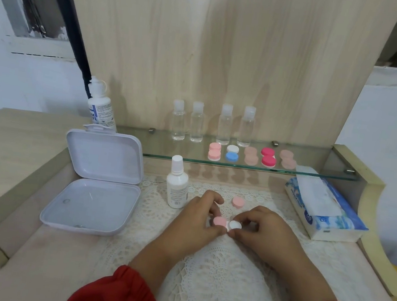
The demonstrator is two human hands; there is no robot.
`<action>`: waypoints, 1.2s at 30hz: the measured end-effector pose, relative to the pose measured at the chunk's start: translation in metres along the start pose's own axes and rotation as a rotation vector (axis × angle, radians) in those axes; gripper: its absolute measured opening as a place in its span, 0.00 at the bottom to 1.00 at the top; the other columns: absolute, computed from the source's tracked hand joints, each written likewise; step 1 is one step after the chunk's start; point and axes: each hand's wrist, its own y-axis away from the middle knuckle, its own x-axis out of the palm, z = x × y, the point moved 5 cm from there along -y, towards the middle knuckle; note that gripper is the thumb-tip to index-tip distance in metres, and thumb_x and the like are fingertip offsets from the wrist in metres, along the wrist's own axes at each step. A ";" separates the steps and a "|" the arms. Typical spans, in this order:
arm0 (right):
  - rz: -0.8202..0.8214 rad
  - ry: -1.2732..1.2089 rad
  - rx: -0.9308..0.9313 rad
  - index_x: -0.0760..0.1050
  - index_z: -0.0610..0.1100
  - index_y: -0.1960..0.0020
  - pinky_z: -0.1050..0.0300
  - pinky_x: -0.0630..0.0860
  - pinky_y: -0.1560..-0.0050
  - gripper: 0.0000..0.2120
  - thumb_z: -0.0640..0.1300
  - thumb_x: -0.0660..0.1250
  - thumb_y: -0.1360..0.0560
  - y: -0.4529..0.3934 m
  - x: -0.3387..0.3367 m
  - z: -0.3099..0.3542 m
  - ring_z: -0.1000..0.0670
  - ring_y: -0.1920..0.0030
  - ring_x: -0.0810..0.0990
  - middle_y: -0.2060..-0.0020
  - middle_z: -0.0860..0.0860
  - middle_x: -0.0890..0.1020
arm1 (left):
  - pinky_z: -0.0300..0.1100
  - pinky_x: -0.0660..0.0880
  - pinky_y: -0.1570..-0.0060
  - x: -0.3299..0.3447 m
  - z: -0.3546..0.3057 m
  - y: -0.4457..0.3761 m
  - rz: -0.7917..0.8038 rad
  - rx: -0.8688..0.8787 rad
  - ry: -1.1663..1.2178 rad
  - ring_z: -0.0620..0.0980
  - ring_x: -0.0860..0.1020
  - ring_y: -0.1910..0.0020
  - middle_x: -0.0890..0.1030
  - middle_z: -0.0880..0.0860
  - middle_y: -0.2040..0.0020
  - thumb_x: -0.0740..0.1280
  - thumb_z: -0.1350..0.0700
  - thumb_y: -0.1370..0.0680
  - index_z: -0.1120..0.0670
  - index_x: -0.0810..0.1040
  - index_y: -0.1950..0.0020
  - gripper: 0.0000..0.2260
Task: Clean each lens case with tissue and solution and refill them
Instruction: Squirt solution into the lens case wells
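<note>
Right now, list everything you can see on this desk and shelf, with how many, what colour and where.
lens case in hand: one, pink cap and white cap, held over the lace mat
loose cap: one, pink, on the mat beyond the hands
small solution bottle: one, white, upright at the mat's left edge
large solution bottle: one, white, back left
storage box: one, pale lilac, lid open, left
clear bottles: four, on the glass shelf
shelf lens cases: five: pink, white and blue, two beige, magenta, in a row on the shelf
tissue pack: one, blue and white, right
lace mat: one, white, centre
left hand: grips the pink cap
right hand: pinches the white cap
</note>
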 end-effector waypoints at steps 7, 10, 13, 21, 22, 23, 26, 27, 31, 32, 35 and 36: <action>0.001 0.002 -0.001 0.78 0.63 0.59 0.60 0.73 0.55 0.05 0.57 0.73 0.32 0.001 0.000 0.001 0.60 0.56 0.74 0.56 0.59 0.76 | 0.32 0.69 0.45 -0.001 -0.004 0.002 0.005 0.002 0.024 0.35 0.71 0.43 0.75 0.43 0.46 0.73 0.54 0.29 0.40 0.67 0.42 0.21; -0.001 -0.002 0.004 0.80 0.62 0.57 0.60 0.73 0.55 0.05 0.56 0.74 0.32 0.000 0.000 0.000 0.60 0.56 0.74 0.56 0.59 0.76 | 0.30 0.67 0.50 -0.002 -0.002 0.000 -0.003 -0.007 0.023 0.37 0.73 0.47 0.78 0.43 0.50 0.72 0.57 0.27 0.39 0.67 0.45 0.20; 0.001 0.006 0.007 0.80 0.61 0.56 0.60 0.72 0.55 0.06 0.56 0.74 0.32 -0.001 0.001 -0.002 0.60 0.56 0.74 0.56 0.59 0.76 | 0.29 0.68 0.50 -0.004 -0.001 0.001 -0.005 -0.021 0.050 0.38 0.75 0.45 0.79 0.43 0.49 0.69 0.60 0.26 0.36 0.66 0.49 0.21; 0.001 0.019 -0.006 0.81 0.60 0.54 0.62 0.70 0.57 0.07 0.56 0.74 0.32 -0.002 0.001 -0.001 0.60 0.55 0.74 0.56 0.60 0.77 | 0.33 0.70 0.51 -0.003 0.001 -0.001 -0.035 -0.046 -0.005 0.39 0.74 0.50 0.77 0.45 0.50 0.75 0.55 0.30 0.41 0.67 0.51 0.19; 0.007 0.020 -0.009 0.81 0.60 0.55 0.62 0.69 0.58 0.06 0.55 0.74 0.32 -0.002 0.002 -0.001 0.61 0.56 0.73 0.57 0.60 0.77 | 0.34 0.70 0.51 -0.003 0.000 -0.001 -0.028 -0.043 -0.011 0.39 0.74 0.49 0.77 0.45 0.50 0.74 0.56 0.29 0.42 0.67 0.52 0.18; 0.012 0.015 -0.012 0.80 0.60 0.55 0.63 0.68 0.58 0.06 0.54 0.74 0.31 -0.002 0.002 0.000 0.61 0.56 0.73 0.57 0.60 0.77 | 0.34 0.70 0.50 -0.003 0.000 -0.001 -0.018 -0.040 -0.018 0.39 0.74 0.49 0.77 0.45 0.50 0.74 0.57 0.29 0.44 0.68 0.52 0.17; 0.014 0.005 -0.020 0.80 0.61 0.56 0.63 0.66 0.60 0.06 0.52 0.74 0.31 -0.003 0.003 0.000 0.62 0.57 0.73 0.58 0.61 0.77 | 0.36 0.70 0.47 -0.003 -0.003 -0.002 0.023 -0.028 -0.043 0.40 0.73 0.48 0.76 0.44 0.49 0.71 0.59 0.27 0.47 0.69 0.51 0.14; 0.013 0.005 -0.020 0.80 0.61 0.56 0.64 0.65 0.61 0.06 0.52 0.74 0.31 -0.003 0.003 0.000 0.62 0.58 0.73 0.58 0.61 0.77 | 0.36 0.70 0.47 -0.003 -0.004 -0.001 0.034 -0.024 -0.050 0.40 0.73 0.47 0.76 0.45 0.48 0.71 0.59 0.26 0.47 0.69 0.51 0.13; 0.023 -0.007 -0.010 0.80 0.61 0.56 0.64 0.66 0.60 0.07 0.53 0.75 0.32 -0.003 0.002 0.000 0.61 0.57 0.73 0.57 0.61 0.77 | 0.34 0.70 0.47 -0.004 -0.003 0.000 0.025 -0.023 -0.051 0.39 0.73 0.47 0.76 0.44 0.48 0.70 0.59 0.26 0.46 0.68 0.52 0.13; 0.034 -0.007 -0.010 0.80 0.61 0.54 0.63 0.68 0.59 0.08 0.53 0.74 0.32 -0.002 0.002 -0.001 0.61 0.56 0.73 0.56 0.61 0.77 | 0.35 0.70 0.48 -0.005 -0.002 0.001 0.018 -0.025 -0.051 0.39 0.73 0.47 0.76 0.43 0.49 0.71 0.58 0.26 0.45 0.68 0.52 0.13; 0.033 -0.045 -0.024 0.77 0.59 0.42 0.60 0.71 0.50 0.14 0.50 0.68 0.27 -0.001 -0.001 -0.004 0.61 0.51 0.72 0.49 0.61 0.74 | 0.37 0.71 0.47 -0.006 0.000 0.002 0.000 -0.011 -0.064 0.40 0.74 0.48 0.77 0.43 0.50 0.71 0.57 0.27 0.43 0.67 0.54 0.14; 0.008 -0.042 -0.024 0.74 0.57 0.36 0.60 0.69 0.47 0.17 0.48 0.65 0.25 -0.003 -0.002 -0.006 0.59 0.48 0.71 0.46 0.60 0.73 | 0.38 0.72 0.47 -0.006 0.000 0.002 -0.002 -0.003 -0.067 0.40 0.74 0.48 0.77 0.43 0.50 0.70 0.57 0.27 0.43 0.67 0.54 0.14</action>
